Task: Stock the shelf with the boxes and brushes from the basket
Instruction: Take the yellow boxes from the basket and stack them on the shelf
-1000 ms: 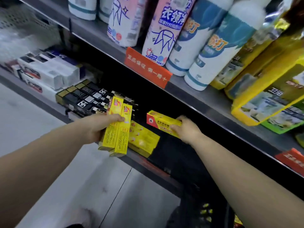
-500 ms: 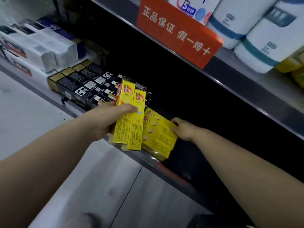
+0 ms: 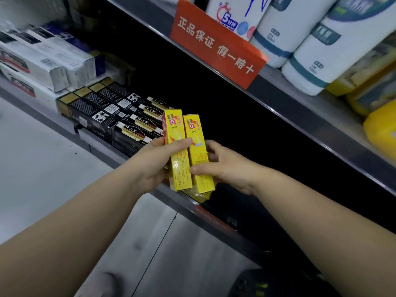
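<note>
Two long yellow boxes stand upright side by side over the front edge of the lower shelf (image 3: pixel 214 213). My left hand (image 3: pixel 154 166) grips the left yellow box (image 3: pixel 179 166), thumb across its front. My right hand (image 3: pixel 225 166) pinches the right yellow box (image 3: pixel 197 146), thumb on its front and fingers behind. Under them, the corner of more yellow boxes (image 3: pixel 200 196) lying on the shelf shows. The basket (image 3: pixel 257 284) is a dark shape at the bottom edge, mostly hidden.
Black and gold boxes (image 3: pixel 111 112) lie in rows on the shelf to the left, with white boxes (image 3: pixel 42 63) beyond them. An orange sign (image 3: pixel 216 43) hangs on the upper shelf, under white bottles (image 3: pixel 321 46). To the right of the yellow boxes the lower shelf is dark.
My right hand has left the yellow boxes lying on the shelf and taken hold of the right upright box. The view has moved closer and lower.
</note>
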Demonstrator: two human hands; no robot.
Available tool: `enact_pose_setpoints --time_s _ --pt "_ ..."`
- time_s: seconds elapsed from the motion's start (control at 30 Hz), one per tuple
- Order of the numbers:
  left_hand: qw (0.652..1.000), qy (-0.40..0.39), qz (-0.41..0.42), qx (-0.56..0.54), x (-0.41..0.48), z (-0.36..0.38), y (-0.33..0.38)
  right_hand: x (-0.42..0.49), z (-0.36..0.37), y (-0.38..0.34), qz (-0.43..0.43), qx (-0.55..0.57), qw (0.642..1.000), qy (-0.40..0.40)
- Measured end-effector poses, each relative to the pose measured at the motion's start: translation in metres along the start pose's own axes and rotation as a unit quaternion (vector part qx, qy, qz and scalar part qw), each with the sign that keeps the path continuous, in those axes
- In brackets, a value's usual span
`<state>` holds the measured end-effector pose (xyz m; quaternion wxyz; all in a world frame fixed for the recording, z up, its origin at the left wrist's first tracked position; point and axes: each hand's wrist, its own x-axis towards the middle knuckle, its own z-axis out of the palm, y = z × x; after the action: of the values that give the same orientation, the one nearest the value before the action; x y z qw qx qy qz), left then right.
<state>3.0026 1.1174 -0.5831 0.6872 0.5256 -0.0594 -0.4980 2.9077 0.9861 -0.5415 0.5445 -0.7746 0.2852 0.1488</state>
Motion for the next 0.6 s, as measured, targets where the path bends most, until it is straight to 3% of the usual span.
enact_pose_setpoints --time_s 0.1,0.2,0.3,0.6 --pt "0.999 0.039 -0.003 -0.012 0.000 0.003 -0.003 0.009 -0.018 0.005 0.005 -0.040 0.991 0.126" --pt "0.996 0.078 -0.023 -0.029 0.005 0.003 -0.003 0.034 -0.044 0.017 0.020 -0.248 0.941 0.230" --pt "0.992 0.116 -0.012 -0.038 0.013 0.000 -0.003 0.059 -0.062 0.035 0.040 -0.352 0.913 0.202" --pt "0.994 0.109 -0.011 -0.008 0.024 -0.013 -0.010 0.106 -0.043 0.068 0.033 -0.286 0.951 0.112"
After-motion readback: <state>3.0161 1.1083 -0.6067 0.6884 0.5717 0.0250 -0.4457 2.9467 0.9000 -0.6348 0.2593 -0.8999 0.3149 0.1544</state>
